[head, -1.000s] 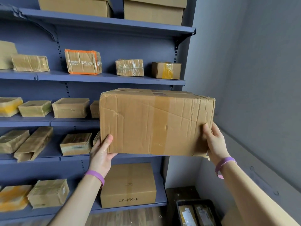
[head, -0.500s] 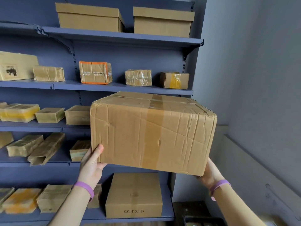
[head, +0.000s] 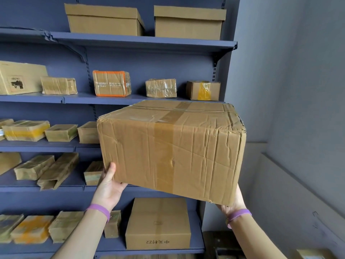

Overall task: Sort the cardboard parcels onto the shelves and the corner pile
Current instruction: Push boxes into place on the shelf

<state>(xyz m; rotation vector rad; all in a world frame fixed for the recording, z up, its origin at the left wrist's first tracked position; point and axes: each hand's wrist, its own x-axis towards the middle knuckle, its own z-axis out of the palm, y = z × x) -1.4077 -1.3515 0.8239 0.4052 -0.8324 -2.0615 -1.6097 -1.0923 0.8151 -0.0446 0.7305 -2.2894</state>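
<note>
I hold a large creased cardboard box [head: 171,152], sealed with brown tape, in front of the blue shelves [head: 141,43]. It is tilted, with its right end lower. My left hand [head: 109,186] grips the lower left corner, thumb up along the front face, fingers hidden behind. My right hand [head: 233,204] is under the lower right corner and mostly hidden by the box. Both wrists wear purple bands. The box hangs level with the third shelf and touches no shelf that I can see.
Two lidded boxes [head: 104,21] stand on the top shelf. An orange-taped parcel [head: 111,83] and small parcels line the second shelf. A flat box [head: 158,223] sits on the bottom shelf. The grey wall [head: 298,90] closes the right; a dark crate [head: 214,243] fills the corner floor.
The box has come closer and tipped so its top shows. My right hand slid from the box's right side to beneath its lower right corner. My view rose toward the top shelf.
</note>
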